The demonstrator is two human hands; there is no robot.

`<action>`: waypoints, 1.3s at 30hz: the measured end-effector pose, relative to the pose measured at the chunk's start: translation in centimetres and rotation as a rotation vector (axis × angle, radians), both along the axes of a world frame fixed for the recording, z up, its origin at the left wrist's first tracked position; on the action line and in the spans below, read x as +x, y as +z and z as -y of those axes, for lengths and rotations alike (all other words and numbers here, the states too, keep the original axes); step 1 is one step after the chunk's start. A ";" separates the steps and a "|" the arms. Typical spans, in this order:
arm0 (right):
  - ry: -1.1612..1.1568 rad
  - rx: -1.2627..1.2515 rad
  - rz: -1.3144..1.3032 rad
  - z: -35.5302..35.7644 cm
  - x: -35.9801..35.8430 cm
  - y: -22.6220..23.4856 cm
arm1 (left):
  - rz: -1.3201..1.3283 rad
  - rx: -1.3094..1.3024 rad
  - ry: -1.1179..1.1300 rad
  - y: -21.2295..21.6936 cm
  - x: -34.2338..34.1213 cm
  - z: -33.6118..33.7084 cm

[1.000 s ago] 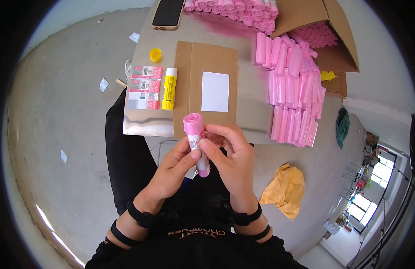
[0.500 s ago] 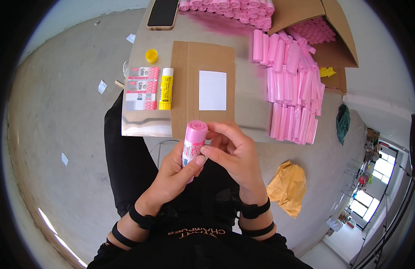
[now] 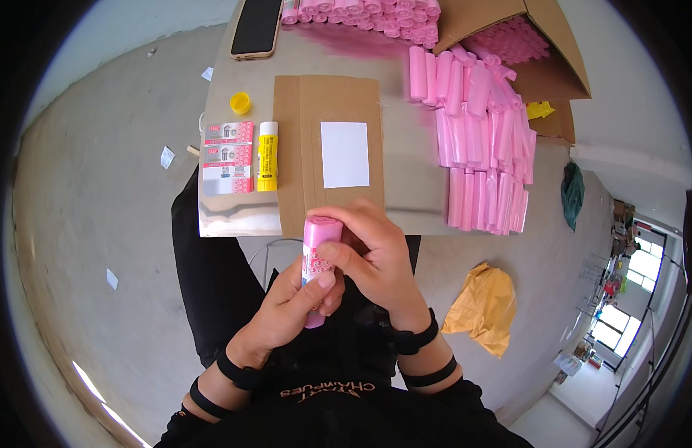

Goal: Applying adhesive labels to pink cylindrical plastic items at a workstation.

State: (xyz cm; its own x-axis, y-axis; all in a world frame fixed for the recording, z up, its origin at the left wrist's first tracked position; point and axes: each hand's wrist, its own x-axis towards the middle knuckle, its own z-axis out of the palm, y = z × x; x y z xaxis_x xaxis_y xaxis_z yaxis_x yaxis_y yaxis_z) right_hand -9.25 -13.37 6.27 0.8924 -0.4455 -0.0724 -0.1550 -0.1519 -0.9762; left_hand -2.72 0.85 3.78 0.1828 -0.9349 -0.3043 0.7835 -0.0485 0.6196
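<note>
A pink roll of plastic bags (image 3: 323, 230) stands nearly upright in front of my body, just off the table's near edge, with a printed pink and white label (image 3: 309, 263) round its middle. My left hand (image 3: 290, 305) is closed round its lower part. The thumb of my right hand (image 3: 372, 257) presses on the label while its fingers curl behind the roll's upper part. Beyond my hands lies a brown cardboard sheet (image 3: 291, 149) with a white paper (image 3: 345, 154) on it. A yellow glue stick (image 3: 267, 158) lies beside the cardboard, next to several printed labels (image 3: 228, 155).
Unlabelled pink rolls (image 3: 476, 134) lie in rows on the table's right, and more are stacked (image 3: 376, 16) at the back. An open cardboard box (image 3: 559, 45) holds others. A phone (image 3: 255, 28) and yellow cap (image 3: 240, 103) are at left. A yellow-orange bag (image 3: 482, 310) lies on the floor.
My right thumb has moved up onto the label, and the right fingers have closed further round the back of the roll. The view has shifted slightly.
</note>
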 end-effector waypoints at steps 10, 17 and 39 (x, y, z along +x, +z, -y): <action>-0.034 0.162 0.006 0.3 0.3 -0.4 | -0.239 -0.034 0.001 -0.5 0.3 0.0; 0.047 -0.051 -0.045 0.9 0.7 -0.1 | -0.329 -0.074 -0.075 -0.7 0.6 -0.2; -0.024 0.194 -0.226 0.8 0.2 -1.5 | -0.114 0.133 -0.097 -0.5 2.0 0.1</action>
